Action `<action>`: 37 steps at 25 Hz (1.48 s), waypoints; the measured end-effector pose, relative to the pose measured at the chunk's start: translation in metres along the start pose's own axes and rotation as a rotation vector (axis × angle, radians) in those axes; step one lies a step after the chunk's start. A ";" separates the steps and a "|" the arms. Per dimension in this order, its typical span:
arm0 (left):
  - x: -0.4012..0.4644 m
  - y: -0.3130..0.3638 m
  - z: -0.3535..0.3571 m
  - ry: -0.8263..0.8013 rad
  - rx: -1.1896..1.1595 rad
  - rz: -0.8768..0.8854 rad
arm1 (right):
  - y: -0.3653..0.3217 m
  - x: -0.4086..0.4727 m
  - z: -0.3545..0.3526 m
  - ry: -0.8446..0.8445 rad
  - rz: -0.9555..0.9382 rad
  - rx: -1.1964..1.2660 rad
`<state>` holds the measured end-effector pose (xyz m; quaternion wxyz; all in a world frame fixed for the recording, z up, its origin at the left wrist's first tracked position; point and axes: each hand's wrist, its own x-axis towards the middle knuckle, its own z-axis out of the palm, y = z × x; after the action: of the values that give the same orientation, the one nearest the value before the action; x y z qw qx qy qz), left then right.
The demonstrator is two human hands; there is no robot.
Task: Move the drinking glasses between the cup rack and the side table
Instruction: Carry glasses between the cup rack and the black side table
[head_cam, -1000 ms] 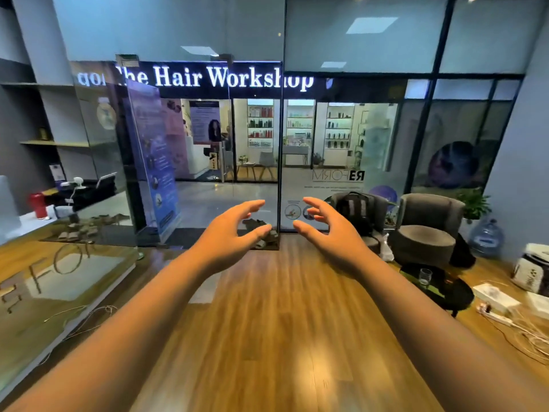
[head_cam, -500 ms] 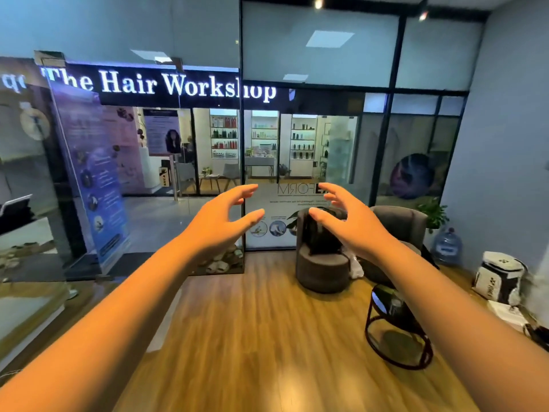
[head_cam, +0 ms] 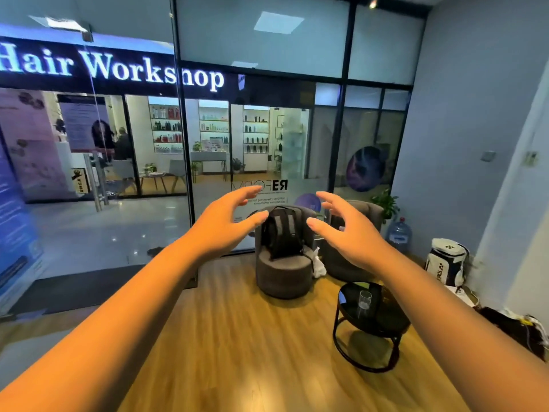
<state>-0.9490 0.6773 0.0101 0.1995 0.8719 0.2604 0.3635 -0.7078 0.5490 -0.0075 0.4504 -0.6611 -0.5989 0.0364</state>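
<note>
Plainly, the upright drinking glass stands near the middle of the round black desk, below and right of both raised hands, nearer the right hand than the left hand, whose fingers are all spread, grasping nothing.

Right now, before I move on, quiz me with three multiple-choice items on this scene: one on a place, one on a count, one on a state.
1. Where does the glass stand?
A. on the black side table
B. on the floor
C. on the grey chair

2. How many glasses show on that table?
A. three
B. one
C. none

3. What are the hands doing?
A. both grip glasses
B. the left grips a glass
C. both are open and hold nothing

Key: 1 A, the glass stands upright on the round black top. 2 B, only one shows there. 3 C, the left hand and right hand have spread fingers in the air.
</note>
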 end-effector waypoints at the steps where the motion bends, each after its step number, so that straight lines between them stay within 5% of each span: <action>1: 0.019 -0.011 0.010 -0.025 -0.015 0.015 | 0.013 0.013 0.004 0.021 0.028 -0.013; 18: 0.288 -0.166 0.150 -0.288 -0.209 0.300 | 0.173 0.192 0.044 0.275 0.338 -0.147; 37: 0.526 -0.247 0.375 -0.417 -0.171 0.141 | 0.442 0.384 0.014 0.231 0.419 -0.098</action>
<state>-0.4327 1.1268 -0.0896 0.2960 0.9241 0.1204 0.2094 -0.2729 0.9283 -0.1099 0.4659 -0.7918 -0.3944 0.0241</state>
